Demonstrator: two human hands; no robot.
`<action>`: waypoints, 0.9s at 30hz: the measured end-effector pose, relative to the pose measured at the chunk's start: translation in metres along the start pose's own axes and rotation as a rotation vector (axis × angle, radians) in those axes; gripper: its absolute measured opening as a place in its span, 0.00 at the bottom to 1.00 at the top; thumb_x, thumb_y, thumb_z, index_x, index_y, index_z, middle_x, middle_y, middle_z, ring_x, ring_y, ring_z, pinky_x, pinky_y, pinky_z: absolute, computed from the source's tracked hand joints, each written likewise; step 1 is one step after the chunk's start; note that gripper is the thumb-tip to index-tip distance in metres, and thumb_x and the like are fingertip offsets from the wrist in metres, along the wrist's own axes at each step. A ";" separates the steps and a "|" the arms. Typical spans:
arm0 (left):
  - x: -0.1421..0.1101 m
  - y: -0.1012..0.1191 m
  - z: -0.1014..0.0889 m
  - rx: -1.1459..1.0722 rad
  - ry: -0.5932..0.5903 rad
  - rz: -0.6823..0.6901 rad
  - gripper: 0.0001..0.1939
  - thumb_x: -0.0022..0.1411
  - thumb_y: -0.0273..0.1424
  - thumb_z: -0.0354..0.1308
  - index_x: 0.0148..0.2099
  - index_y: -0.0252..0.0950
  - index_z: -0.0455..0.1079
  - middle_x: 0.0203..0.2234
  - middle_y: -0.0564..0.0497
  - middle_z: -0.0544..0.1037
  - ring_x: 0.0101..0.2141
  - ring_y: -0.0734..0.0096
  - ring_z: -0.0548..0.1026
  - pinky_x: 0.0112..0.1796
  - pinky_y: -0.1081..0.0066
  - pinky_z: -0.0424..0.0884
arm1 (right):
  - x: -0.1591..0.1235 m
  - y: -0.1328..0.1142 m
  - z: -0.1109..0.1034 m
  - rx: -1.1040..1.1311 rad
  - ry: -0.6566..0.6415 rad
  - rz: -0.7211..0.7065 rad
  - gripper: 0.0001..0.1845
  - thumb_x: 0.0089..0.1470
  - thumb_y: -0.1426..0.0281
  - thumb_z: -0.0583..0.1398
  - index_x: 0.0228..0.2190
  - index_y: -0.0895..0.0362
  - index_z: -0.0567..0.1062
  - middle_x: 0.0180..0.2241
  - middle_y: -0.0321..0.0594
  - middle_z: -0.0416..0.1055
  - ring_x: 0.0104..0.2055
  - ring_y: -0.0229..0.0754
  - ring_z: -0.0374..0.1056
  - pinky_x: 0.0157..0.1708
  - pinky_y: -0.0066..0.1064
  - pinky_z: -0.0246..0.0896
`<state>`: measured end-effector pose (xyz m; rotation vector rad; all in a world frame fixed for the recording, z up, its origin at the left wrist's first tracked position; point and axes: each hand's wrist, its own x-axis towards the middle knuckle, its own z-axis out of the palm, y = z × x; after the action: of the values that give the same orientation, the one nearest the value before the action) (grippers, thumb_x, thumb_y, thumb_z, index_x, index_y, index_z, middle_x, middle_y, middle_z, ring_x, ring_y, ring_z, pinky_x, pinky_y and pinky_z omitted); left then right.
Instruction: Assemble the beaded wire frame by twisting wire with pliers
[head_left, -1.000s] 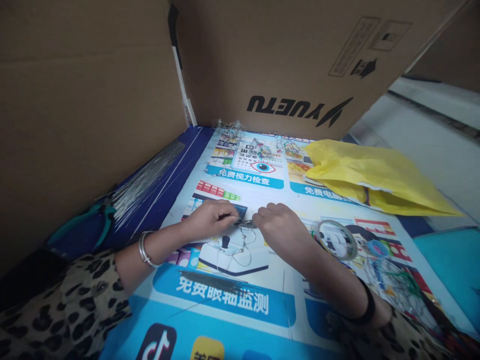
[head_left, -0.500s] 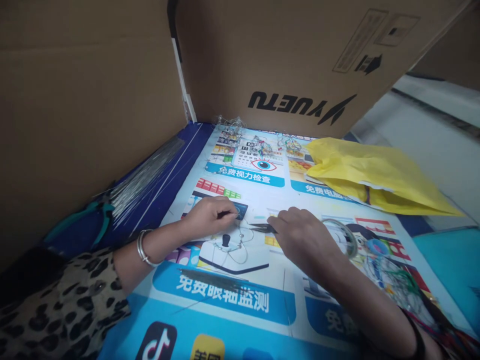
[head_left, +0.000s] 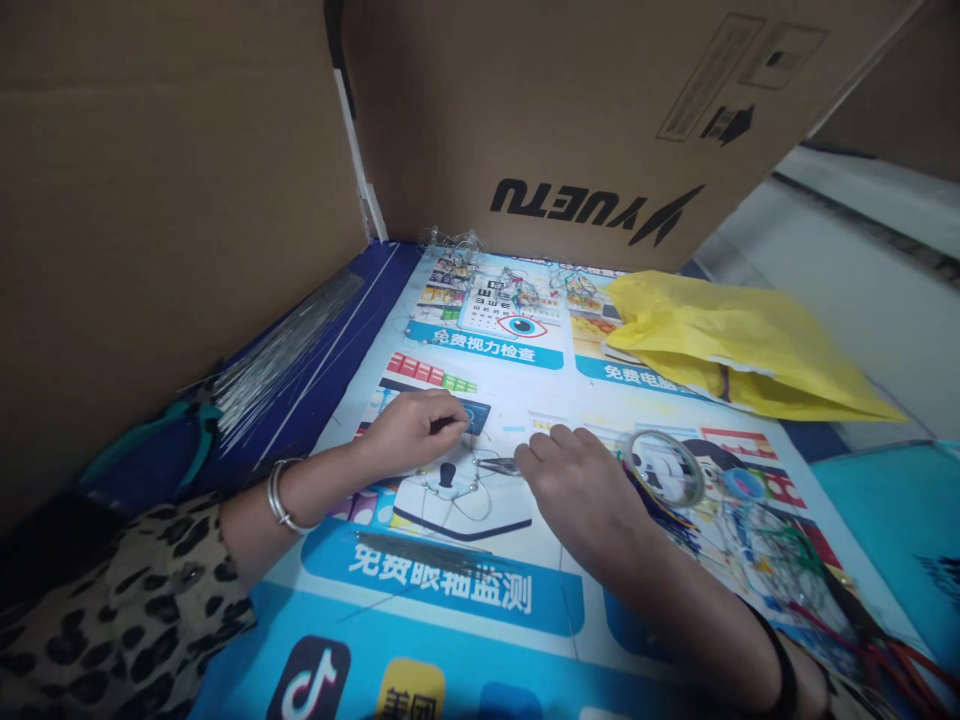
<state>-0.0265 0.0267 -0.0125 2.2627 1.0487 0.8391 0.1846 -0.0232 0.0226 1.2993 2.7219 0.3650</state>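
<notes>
Thin silvery beaded wire strand (head_left: 474, 488) is lying in a loose loop on the glossy printed blue-and-white sheet (head_left: 517, 400), right in the gap between the two hands. The left hand (head_left: 416, 430) has thumb and index pinched together, looks like on the strand's upper end, though the wire's so fine there it's hard to be sure. Right hand (head_left: 581, 485) is wrapped around slim grey metal pliers (head_left: 499, 466), fist closed, nose pointing left at a bead. Can't tell if the jaws are gripping wire or just beside it.

My two cents: keep the left pinch firm and the wire slightly taut, come in with just the nose tips, and squeeze gently, cause wire this thin could kink or nick easily.

Room-wise, the sheet is pretty open just beyond the hands. Brown cardboard panels wall off the left and far sides, well clear of the fingers. On the right, watch that forearm: the clear round ring (head_left: 699, 490) and the tangle of coloured wires (head_left: 787, 565) sit near it, and a sleeve could snag. Dark bundle of fine wires (head_left: 420, 550) lies on the near side of the loop too.
</notes>
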 end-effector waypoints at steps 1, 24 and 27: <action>0.000 0.001 0.000 -0.007 0.001 -0.009 0.07 0.55 0.21 0.51 0.27 0.33 0.69 0.22 0.54 0.71 0.25 0.78 0.68 0.28 0.77 0.61 | 0.002 -0.001 -0.001 0.000 -0.007 0.002 0.05 0.50 0.78 0.57 0.28 0.57 0.70 0.28 0.41 0.68 0.32 0.46 0.60 0.30 0.36 0.42; -0.009 0.009 0.000 0.052 0.001 0.004 0.09 0.61 0.29 0.51 0.32 0.34 0.71 0.26 0.52 0.72 0.30 0.74 0.70 0.31 0.74 0.64 | 0.006 0.034 0.002 0.056 -0.043 0.024 0.08 0.52 0.76 0.53 0.29 0.55 0.71 0.28 0.39 0.68 0.33 0.42 0.59 0.31 0.33 0.43; -0.010 0.008 0.001 0.167 -0.018 0.079 0.09 0.63 0.29 0.50 0.33 0.35 0.71 0.27 0.51 0.72 0.31 0.73 0.69 0.30 0.75 0.63 | 0.003 0.039 0.001 0.049 -0.110 0.037 0.08 0.51 0.76 0.53 0.29 0.55 0.72 0.29 0.39 0.69 0.33 0.42 0.60 0.31 0.32 0.44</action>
<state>-0.0268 0.0136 -0.0113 2.4605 1.0627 0.7866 0.2119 0.0030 0.0318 1.3418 2.6347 0.2248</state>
